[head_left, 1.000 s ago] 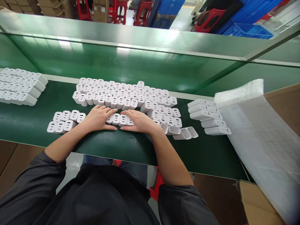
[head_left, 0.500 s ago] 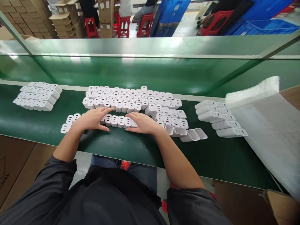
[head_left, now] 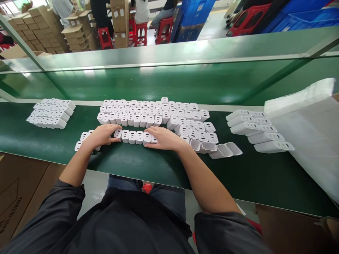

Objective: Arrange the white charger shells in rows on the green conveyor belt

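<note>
A short row of white charger housings (head_left: 132, 137) with port slots on top stands between my hands on the green bench. My left hand (head_left: 102, 136) presses its fingertips and thumb against the row's left end. At the right end, the fingers and thumb of my right hand (head_left: 165, 138) close around the last housings, partly hiding them. Just behind lies a larger block of matching housings (head_left: 135, 111) in several rows. A few more housings (head_left: 78, 145) sit beside my left wrist, partly covered. Right of my right hand, some open-ended housings (head_left: 221, 151) lie tilted.
Another block of housings (head_left: 51, 113) is at the far left. Several housings (head_left: 261, 135) lie on the right beside a white foam bag (head_left: 299, 123). A green ledge (head_left: 159, 56) runs behind the bench. Beyond are cartons (head_left: 42, 28), red stools (head_left: 164, 30) and seated people.
My left hand has come in against the row's left end, its fingers drawing closer to the thumb. My right hand stays at the right end. The camera view has shifted slightly.
</note>
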Tool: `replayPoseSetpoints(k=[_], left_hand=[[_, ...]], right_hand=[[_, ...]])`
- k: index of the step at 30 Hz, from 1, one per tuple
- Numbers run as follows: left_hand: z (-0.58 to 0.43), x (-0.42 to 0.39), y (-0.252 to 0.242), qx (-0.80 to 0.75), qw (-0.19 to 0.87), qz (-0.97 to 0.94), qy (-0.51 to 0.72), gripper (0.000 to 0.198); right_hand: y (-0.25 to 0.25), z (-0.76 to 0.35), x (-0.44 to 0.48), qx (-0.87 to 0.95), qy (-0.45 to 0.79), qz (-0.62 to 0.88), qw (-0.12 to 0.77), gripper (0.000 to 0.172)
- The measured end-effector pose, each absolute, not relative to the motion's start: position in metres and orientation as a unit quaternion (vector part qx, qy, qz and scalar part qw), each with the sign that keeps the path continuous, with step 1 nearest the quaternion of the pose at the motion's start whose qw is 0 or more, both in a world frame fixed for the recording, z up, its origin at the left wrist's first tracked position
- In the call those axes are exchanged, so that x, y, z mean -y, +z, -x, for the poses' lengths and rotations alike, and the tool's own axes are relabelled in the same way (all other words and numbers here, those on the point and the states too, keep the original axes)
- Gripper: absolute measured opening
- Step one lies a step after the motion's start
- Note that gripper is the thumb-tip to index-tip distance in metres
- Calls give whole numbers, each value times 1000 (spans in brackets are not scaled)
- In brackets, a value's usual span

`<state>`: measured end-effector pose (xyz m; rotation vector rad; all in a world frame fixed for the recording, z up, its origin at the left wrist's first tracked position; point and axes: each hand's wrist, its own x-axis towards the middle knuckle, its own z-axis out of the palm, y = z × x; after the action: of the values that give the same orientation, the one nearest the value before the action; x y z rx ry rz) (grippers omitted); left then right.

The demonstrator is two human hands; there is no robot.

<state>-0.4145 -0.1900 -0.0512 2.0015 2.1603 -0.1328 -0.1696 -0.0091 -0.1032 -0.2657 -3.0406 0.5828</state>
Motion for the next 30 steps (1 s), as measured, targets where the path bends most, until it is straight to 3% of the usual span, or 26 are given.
replayPoseSetpoints(k=[4,9,13,30], left_hand=[[415,190,-52,-721,85,-687,-34,47],[402,187,-58,-702,52,-710,-8,72],[380,174,-72,-682,15,-731,13,79],[367,165,-102,-670,-49,-741,12,59]], right_hand=[[-104,169,9,979,183,82,23,52],[-105,169,9,980,179,77,34,51],[-106,169,9,980,181,77,34,52],[-104,171,14,977,197,70,38,47]])
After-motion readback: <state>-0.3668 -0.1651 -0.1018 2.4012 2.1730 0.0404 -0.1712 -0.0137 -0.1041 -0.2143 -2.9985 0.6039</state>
